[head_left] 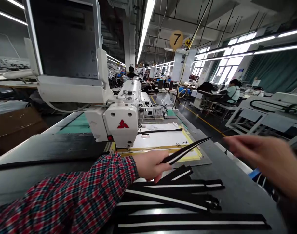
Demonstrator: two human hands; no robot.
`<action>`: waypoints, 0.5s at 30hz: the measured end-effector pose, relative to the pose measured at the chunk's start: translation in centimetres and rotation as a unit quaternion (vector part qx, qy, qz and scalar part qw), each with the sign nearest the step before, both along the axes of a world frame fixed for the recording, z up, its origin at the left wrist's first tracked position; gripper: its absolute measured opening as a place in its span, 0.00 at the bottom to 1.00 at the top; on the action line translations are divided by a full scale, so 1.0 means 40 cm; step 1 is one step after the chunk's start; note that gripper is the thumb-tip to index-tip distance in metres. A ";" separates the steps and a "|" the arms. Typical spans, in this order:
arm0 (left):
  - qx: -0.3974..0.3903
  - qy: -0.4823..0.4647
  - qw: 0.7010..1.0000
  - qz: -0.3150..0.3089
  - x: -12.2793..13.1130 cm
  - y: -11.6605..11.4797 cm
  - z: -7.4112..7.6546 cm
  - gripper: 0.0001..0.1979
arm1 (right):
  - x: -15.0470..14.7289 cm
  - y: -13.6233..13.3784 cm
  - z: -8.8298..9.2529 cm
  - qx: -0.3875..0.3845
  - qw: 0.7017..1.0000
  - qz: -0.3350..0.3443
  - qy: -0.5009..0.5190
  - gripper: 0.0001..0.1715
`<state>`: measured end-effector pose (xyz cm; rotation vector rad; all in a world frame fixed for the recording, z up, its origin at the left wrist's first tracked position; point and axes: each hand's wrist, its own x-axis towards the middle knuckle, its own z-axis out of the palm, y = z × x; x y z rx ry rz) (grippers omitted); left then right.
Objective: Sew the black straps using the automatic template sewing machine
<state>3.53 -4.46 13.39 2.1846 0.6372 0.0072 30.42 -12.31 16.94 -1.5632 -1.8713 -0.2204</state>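
The industrial sewing machine, tube lights and numbered sign show a sewing factory.

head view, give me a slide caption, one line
The left hand holds a white-striped black strip near a white sewing machine; the right hand is blurred, apart.

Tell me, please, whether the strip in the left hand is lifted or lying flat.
Lifted. The left hand grips the strip near one end; it slants up, its far tip apart from the blurred right hand.
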 end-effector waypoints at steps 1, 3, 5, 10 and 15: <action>0.021 0.017 0.999 -0.033 0.003 0.006 -0.008 0.04 | -0.056 0.001 -0.035 -0.015 0.999 0.049 0.009 0.12; 0.090 0.018 0.993 -0.068 0.013 0.014 -0.026 0.06 | -0.161 0.021 -0.102 -0.069 0.982 0.178 0.015 0.12; 0.132 0.007 0.989 -0.063 0.008 0.017 -0.046 0.07 | -0.236 0.056 -0.153 -0.139 0.948 0.286 0.016 0.11; 0.111 0.023 0.993 0.027 -0.127 0.004 -0.082 0.07 | -0.269 0.124 -0.199 -0.234 0.913 0.334 0.015 0.09; 0.127 0.080 0.975 0.163 -0.333 0.013 -0.128 0.13 | -0.205 0.200 -0.231 -0.287 0.898 0.327 -0.061 0.12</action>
